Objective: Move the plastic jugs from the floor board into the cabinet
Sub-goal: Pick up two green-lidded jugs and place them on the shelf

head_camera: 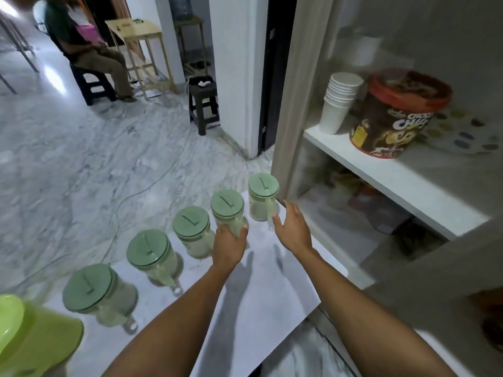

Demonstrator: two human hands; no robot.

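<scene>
Several clear plastic jugs with green lids stand in a diagonal row on a white floor board [261,300]. My left hand [230,244] is wrapped around the handle of the second jug from the far end [227,206]. My right hand [292,227] is open, fingers spread, right beside the handle of the farthest jug [262,195], with its fingertips at the jug's side. The other jugs [190,227], [148,253], [88,289] stand untouched to the left. The open cabinet [381,172] is on the right, with a white shelf and a lower compartment.
The upper cabinet shelf holds a stack of white paper cups [339,102] and a brown cereal tub [394,115]. Blurred items sit on the lower shelf. Lime-green plastic [30,341] lies bottom left. A person sits on a stool [92,85] far left; another stool [204,104] stands by the wall corner.
</scene>
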